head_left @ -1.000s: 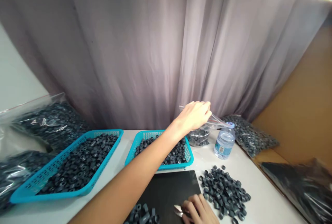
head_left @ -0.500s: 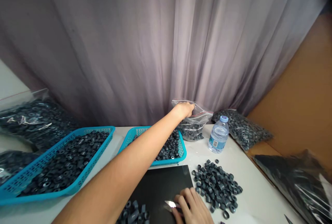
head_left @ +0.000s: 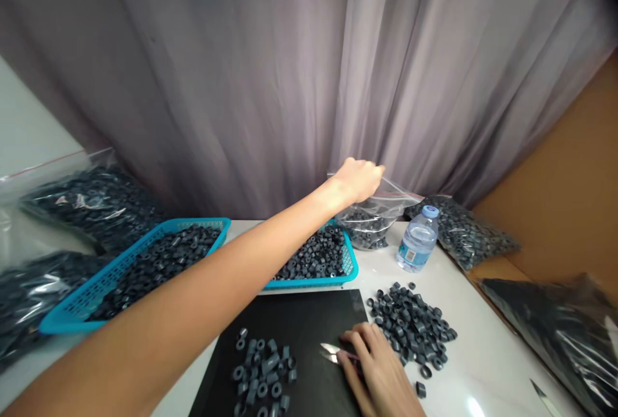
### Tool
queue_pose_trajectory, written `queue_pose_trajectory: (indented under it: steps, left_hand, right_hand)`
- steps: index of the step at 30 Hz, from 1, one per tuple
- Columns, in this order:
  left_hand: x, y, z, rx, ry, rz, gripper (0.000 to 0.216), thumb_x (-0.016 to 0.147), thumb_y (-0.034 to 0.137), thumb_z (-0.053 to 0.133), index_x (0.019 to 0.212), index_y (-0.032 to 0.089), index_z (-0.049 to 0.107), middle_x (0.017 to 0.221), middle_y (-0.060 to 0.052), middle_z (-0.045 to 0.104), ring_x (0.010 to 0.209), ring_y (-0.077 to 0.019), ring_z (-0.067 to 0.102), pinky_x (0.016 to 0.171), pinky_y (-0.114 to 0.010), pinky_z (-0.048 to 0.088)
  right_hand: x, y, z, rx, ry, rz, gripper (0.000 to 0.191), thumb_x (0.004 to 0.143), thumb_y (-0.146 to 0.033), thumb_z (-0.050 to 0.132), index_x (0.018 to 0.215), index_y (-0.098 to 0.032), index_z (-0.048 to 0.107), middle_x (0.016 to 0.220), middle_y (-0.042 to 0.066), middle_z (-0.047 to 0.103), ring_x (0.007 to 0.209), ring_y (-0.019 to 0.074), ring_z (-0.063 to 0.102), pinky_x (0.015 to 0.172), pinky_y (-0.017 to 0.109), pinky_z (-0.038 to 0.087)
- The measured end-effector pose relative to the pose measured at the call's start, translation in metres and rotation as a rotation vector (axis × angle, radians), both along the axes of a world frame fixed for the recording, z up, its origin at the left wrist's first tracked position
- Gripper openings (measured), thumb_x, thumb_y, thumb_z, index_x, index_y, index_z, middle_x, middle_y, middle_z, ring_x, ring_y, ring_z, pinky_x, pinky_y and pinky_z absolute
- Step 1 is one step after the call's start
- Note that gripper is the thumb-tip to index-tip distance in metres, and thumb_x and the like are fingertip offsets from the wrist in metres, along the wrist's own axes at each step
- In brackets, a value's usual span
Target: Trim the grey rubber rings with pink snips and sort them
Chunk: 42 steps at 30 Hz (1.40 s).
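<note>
One clear zip bag (head_left: 369, 229) of small dark pieces stands on the table (head_left: 485, 346), just beside the middle blue basket (head_left: 313, 282). Left hand (head_left: 361, 179) is at its mouth, looks curled, can't tell on what. Right hand (head_left: 379, 365) grips small snips (head_left: 330, 348), blades apart, over the black mat (head_left: 309, 314). I'd keep the bag upright and those blades flat. That basket and the left basket (head_left: 62, 324) hold heaps of dark rings too.

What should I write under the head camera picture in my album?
Left hand at a clear bag, right hand holding scissors over a black mat, dark rings piled nearby.
</note>
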<state>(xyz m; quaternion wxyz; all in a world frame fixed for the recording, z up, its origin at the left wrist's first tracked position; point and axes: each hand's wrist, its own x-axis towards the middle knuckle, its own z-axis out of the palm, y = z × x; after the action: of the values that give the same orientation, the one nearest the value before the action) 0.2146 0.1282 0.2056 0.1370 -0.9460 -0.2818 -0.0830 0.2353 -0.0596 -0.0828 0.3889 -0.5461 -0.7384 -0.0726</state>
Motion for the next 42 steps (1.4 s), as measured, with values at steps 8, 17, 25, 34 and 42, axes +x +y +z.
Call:
queue_pose_trajectory:
  steps: [8,17,25,34,42]
  left_hand:
    - [-0.142,-0.09,-0.048,-0.226,-0.132,-0.195,0.031,0.105,0.025,0.044,0.086,0.02,0.068,0.072,-0.001,0.065,0.062,-0.0167,0.057,0.062,-0.03,0.031]
    - [-0.288,-0.091,-0.181,-0.752,-0.483,0.252,0.033,0.098,0.048,0.055,0.107,0.024,0.075,0.098,-0.004,0.067,0.086,-0.0205,0.061,0.08,-0.028,0.044]
    - [-0.302,-0.084,-0.21,-0.859,-0.53,0.174,0.037,0.089,0.051,0.069,0.111,0.023,0.077,0.104,-0.005,0.064,0.085,-0.0189,0.062,0.08,-0.03,0.051]
    - [-0.293,-0.093,-0.21,-0.967,-0.695,0.238,0.023,0.09,0.04,0.07,0.097,0.02,0.062,0.086,0.0,0.067,0.082,-0.0165,0.065,0.082,-0.03,0.051]
    - [-0.238,-0.113,-0.186,-1.142,-0.923,0.173,0.032,0.084,0.039,0.078,0.098,0.02,0.056,0.103,-0.005,0.076,0.091,-0.0183,0.075,0.086,-0.03,0.057]
  right_hand:
    - [0.01,-0.019,0.008,-0.181,0.094,0.11,0.014,0.103,-0.03,0.053,0.115,-0.024,0.058,0.105,0.007,0.063,0.094,0.0233,0.065,0.08,0.035,0.058]
    - [0.016,-0.026,0.005,-0.193,0.071,0.049,0.017,0.104,-0.033,0.053,0.117,-0.024,0.059,0.111,0.01,0.059,0.103,0.0271,0.06,0.09,0.043,0.055]
    - [0.018,-0.025,0.004,-0.148,0.037,-0.013,0.02,0.103,-0.033,0.053,0.119,-0.022,0.058,0.114,0.012,0.056,0.108,0.0286,0.058,0.092,0.045,0.055]
    - [0.018,-0.025,0.003,-0.127,0.037,-0.02,0.021,0.102,-0.031,0.055,0.12,-0.022,0.058,0.116,0.014,0.054,0.109,0.0307,0.057,0.091,0.049,0.056]
    - [-0.005,-0.023,0.041,-0.174,0.27,0.136,0.027,0.102,-0.031,0.056,0.128,-0.026,0.057,0.12,0.011,0.053,0.107,0.0249,0.061,0.094,0.043,0.056]
